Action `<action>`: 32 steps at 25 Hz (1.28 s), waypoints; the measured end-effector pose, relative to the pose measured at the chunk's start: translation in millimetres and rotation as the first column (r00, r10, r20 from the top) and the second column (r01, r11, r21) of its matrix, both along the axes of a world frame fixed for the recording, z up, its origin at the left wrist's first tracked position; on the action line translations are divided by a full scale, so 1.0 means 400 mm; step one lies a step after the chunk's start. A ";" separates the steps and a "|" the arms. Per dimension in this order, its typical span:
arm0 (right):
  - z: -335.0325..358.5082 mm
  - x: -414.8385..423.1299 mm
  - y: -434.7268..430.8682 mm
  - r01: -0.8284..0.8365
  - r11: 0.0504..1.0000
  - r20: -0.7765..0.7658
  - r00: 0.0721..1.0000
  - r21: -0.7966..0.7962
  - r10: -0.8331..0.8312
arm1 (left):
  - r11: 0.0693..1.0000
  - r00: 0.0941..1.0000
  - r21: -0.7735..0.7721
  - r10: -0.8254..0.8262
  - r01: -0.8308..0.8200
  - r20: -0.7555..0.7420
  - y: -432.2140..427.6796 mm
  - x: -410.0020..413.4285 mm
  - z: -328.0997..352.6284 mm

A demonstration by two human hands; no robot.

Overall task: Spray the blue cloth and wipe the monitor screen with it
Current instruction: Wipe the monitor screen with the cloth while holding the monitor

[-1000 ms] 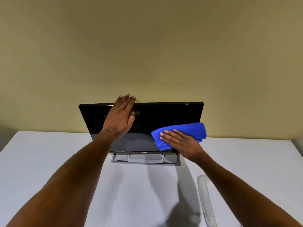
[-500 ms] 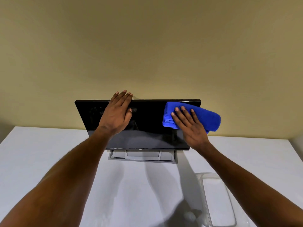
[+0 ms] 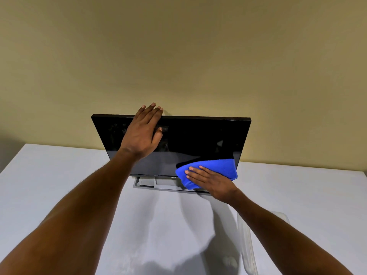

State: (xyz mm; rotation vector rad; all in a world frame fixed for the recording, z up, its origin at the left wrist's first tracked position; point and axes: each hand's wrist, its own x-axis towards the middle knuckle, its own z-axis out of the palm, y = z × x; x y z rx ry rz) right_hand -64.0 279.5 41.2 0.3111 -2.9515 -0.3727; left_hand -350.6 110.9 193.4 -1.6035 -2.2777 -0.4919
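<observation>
At far edge of table (image 3: 59, 195): monitor (image 3: 198, 135), wiping judged unfinished.
Left hand (image 3: 142, 133): flat, bracing top.
Right hand (image 3: 212, 181): flat, pressing blue cloth (image 3: 218, 167) lower-right.

This is a plain desk spot, either an office or a room at home; which of the two cannot be told. A monitor (image 3: 198, 139) with a dark screen stands on a grey stand (image 3: 158, 184) at mid-frame, on a white table (image 3: 49, 185) that meets a bare beige wall (image 3: 178, 56) filling the upper half. A clear plastic container (image 3: 246, 245) sits at the lower right, only partly in view.
</observation>
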 end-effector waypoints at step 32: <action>0.163 -0.021 0.131 0.264 0.964 -0.282 0.928 0.031 -0.246 | 0.997 0.998 -0.055 0.058 -0.057 0.016 0.003 0.012 0.002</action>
